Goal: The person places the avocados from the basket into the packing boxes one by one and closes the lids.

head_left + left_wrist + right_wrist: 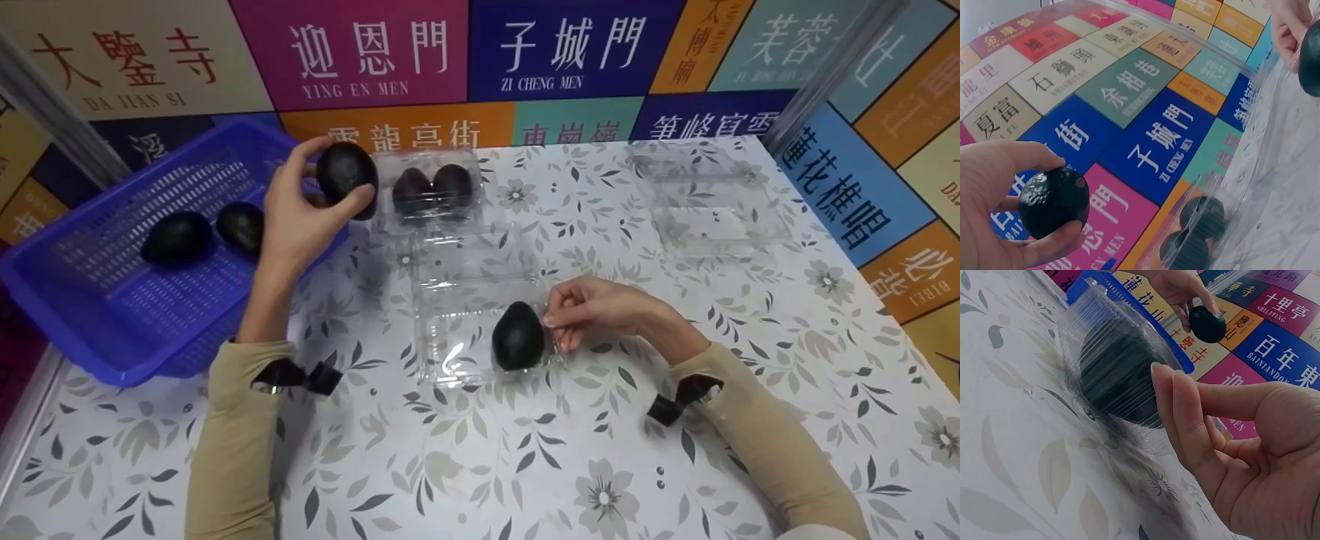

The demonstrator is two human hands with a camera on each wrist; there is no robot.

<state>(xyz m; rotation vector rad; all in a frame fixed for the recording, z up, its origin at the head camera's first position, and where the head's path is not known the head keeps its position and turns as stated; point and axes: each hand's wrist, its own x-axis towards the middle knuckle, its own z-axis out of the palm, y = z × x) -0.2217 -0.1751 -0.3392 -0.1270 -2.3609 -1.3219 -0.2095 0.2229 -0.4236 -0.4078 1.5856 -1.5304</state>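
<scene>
Gripping a glossy, near-black, oval avocado [346,174], left hand [301,208] curled round it, right hand [598,307] pinching clear container [459,334] at edge

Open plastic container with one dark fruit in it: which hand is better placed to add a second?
Left, most likely: the left hand holds another dark fruit, and the open container's vacant half is on that side. The right hand holds no fruit and is at the container's right edge.
</scene>
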